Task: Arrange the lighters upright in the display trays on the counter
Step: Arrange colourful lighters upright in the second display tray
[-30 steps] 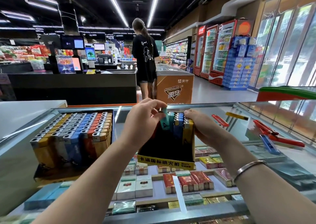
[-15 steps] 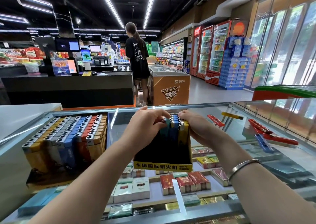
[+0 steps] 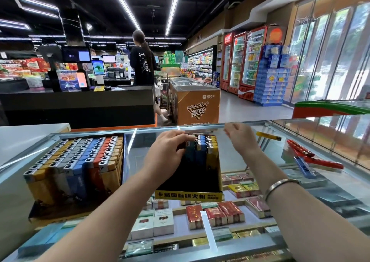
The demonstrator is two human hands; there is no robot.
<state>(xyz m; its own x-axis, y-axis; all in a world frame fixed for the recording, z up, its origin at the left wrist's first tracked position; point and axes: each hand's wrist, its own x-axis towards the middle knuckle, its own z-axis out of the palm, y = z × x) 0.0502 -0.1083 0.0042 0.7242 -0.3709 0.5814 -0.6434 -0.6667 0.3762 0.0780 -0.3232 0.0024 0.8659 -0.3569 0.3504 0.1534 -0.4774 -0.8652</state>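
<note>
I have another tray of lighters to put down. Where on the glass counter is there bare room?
Bare glass lies between the full tray and the yellow tray, behind both trays, and right of the yellow tray before the loose lighters, where it is crowded.

left hand point(image 3: 168, 153) hiding lighters point(image 3: 202, 147), tray print blurred
</note>
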